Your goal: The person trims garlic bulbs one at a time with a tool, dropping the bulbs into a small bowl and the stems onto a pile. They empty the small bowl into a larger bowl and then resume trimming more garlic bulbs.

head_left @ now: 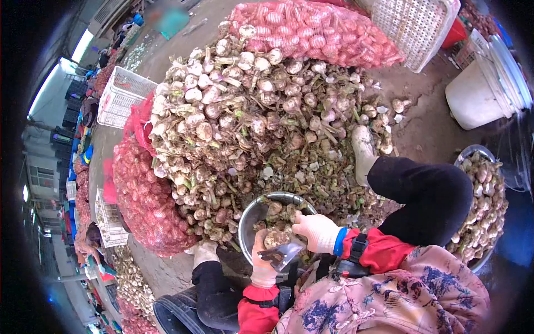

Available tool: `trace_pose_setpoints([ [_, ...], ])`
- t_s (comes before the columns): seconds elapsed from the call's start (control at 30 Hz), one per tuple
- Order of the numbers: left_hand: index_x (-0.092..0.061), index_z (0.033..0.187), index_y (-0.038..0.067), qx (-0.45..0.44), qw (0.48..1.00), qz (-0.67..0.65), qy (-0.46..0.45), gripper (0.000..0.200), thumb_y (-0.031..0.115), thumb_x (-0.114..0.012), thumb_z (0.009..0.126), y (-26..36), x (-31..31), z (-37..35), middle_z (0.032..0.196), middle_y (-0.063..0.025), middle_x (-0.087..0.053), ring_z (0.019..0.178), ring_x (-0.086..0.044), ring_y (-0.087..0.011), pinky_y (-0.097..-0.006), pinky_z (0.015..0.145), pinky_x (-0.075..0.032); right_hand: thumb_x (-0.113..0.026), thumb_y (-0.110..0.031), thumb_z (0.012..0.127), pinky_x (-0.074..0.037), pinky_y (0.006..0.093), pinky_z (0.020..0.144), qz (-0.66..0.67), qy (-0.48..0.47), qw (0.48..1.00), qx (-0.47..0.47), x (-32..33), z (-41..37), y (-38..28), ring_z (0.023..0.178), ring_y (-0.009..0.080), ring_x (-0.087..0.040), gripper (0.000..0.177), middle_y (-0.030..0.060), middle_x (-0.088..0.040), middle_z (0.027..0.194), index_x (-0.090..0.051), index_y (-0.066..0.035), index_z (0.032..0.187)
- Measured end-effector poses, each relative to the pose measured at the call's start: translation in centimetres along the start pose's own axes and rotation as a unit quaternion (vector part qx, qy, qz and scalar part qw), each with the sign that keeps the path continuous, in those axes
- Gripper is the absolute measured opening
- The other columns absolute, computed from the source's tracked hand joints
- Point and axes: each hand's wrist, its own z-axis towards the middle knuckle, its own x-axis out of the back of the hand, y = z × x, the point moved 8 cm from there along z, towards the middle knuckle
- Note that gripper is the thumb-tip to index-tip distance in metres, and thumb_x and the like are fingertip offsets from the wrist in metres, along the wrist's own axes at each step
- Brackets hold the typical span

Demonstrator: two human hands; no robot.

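Both hands wear pale gloves over a metal bowl [245, 225]. My left hand [262, 257] has its fingers closed round a garlic bulb [276, 239]. A shiny metal blade [288, 253] with a dark part lies across the front of that hand; how it is held is unclear. Just to the right, my right hand [318, 231] is closed, its fingertips close to the bulb and over the bowl; what they grip is too small to tell. Garlic pieces lie inside the bowl. Beyond it rises a large heap of garlic bulbs [222, 111] with stems.
Red mesh sacks stand behind [311, 33] and left [147, 200] of the heap. A full basin of garlic [481, 206] is at the right, below a white bucket [475, 94]. White crates [125, 97] and a person [92, 236] are at the left.
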Motion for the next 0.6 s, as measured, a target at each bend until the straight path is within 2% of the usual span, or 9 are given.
trace_pose_setpoints([
  [0.13, -0.042, 0.118, 0.002, 0.184, 0.924, -0.335, -0.016, 0.049, -0.004, -0.067, 0.076, -1.5, -1.1, -1.0, 0.113, -0.0150, -0.058, 0.102, -0.060, -0.0235, -0.0348, 0.081, -0.054, -0.061, -0.010, 0.068, -0.052, 0.0425, 0.074, 0.048, -0.039, 0.996, -0.061, -1.7, 0.5, 2.8, 0.087, 0.0341, -0.062, 0.023, 0.0156, -0.063, 0.091, -0.064, -0.008, 0.091],
  [0.17, -0.043, 0.117, 0.004, 0.013, 0.998, -0.048, -0.025, 0.050, -0.004, -0.068, 0.074, 1.0, -0.6, -1.4, 0.111, -0.0143, -0.058, 0.100, -0.060, -0.0226, -0.0344, 0.078, -0.054, -0.060, -0.010, 0.070, -0.052, 0.0422, 0.075, 0.058, -0.095, 0.984, -0.139, -1.9, 0.4, 4.7, 0.087, 0.0340, -0.063, 0.023, 0.0172, -0.065, 0.091, -0.065, -0.007, 0.093],
  [0.2, -0.044, 0.116, 0.005, -0.160, 0.955, 0.247, -0.035, 0.051, -0.005, -0.069, 0.073, 3.4, -1.7, -2.3, 0.108, -0.0137, -0.058, 0.098, -0.060, -0.0218, -0.0339, 0.075, -0.054, -0.057, -0.012, 0.074, -0.052, 0.0410, 0.078, 0.048, -0.044, 0.967, -0.245, -3.2, -0.6, 10.9, 0.086, 0.0327, -0.065, 0.025, 0.0183, -0.066, 0.089, -0.067, -0.007, 0.096],
  [0.3, -0.045, 0.122, 0.011, -0.126, 0.986, -0.111, -0.003, 0.048, 0.009, -0.065, 0.078, 4.0, -1.0, -2.6, 0.108, -0.0079, -0.056, 0.096, -0.058, -0.0216, -0.0392, 0.076, -0.053, -0.064, -0.007, 0.066, -0.050, 0.0344, 0.072, 0.189, 0.160, 0.904, -0.349, -5.2, -1.5, 21.6, 0.082, 0.0258, -0.065, 0.025, 0.0160, -0.067, 0.086, -0.065, -0.003, 0.091],
  [0.43, -0.050, 0.115, 0.006, -0.075, 0.980, 0.016, 0.182, 0.034, 0.020, -0.062, 0.086, 0.3, 4.7, -0.1, 0.098, -0.0036, -0.057, 0.090, -0.055, -0.0171, -0.0295, 0.073, -0.048, -0.065, -0.010, 0.070, -0.049, 0.0353, 0.078, 0.284, 0.242, 0.901, -0.219, 1.0, -0.1, 11.7, 0.088, 0.0327, -0.060, 0.024, 0.0157, -0.062, 0.091, -0.063, -0.002, 0.092],
  [0.47, -0.052, 0.113, 0.008, -0.168, 0.904, 0.338, 0.201, 0.030, 0.021, -0.061, 0.087, 4.3, 3.2, 0.4, 0.095, -0.0028, -0.058, 0.087, -0.057, -0.0180, -0.0315, 0.072, -0.048, -0.063, -0.010, 0.072, -0.048, 0.0359, 0.078, 0.243, 0.270, 0.920, -0.146, 1.6, 0.2, 9.8, 0.087, 0.0322, -0.059, 0.019, 0.0147, -0.060, 0.090, -0.063, -0.003, 0.090],
  [0.5, -0.056, 0.107, 0.009, -0.085, 0.973, 0.073, 0.202, 0.028, 0.026, -0.064, 0.086, 2.6, 3.3, 1.2, 0.093, -0.0032, -0.060, 0.083, -0.058, -0.0179, -0.0344, 0.074, -0.049, -0.063, -0.008, 0.074, -0.048, 0.0363, 0.075, 0.236, 0.303, 0.921, -0.071, 3.1, 0.0, 7.0, 0.084, 0.0305, -0.059, 0.014, 0.0133, -0.059, 0.087, -0.063, -0.005, 0.087],
  [0.53, -0.060, 0.101, 0.010, -0.020, 0.945, -0.211, 0.251, 0.028, 0.032, -0.067, 0.085, 0.8, 3.2, 1.4, 0.092, -0.0036, -0.062, 0.079, -0.060, -0.0177, -0.0374, 0.075, -0.050, -0.064, -0.007, 0.071, -0.049, 0.0374, 0.072, 0.265, 0.314, 0.911, -0.008, 3.3, 0.0, 5.2, 0.082, 0.0305, -0.059, 0.015, 0.0113, -0.058, 0.085, -0.061, -0.007, 0.085],
  [0.6, -0.061, 0.102, 0.010, 0.047, 0.890, -0.405, 0.207, 0.041, 0.041, -0.072, 0.079, -0.7, 1.7, 3.0, 0.093, -0.0037, -0.064, 0.077, -0.061, -0.0182, -0.0388, 0.076, -0.051, -0.065, -0.005, 0.068, -0.048, 0.0392, 0.069, 0.197, 0.290, 0.935, 0.052, 3.1, 0.7, 2.7, 0.081, 0.0314, -0.058, 0.020, 0.0096, -0.057, 0.085, -0.061, -0.009, 0.086],
])
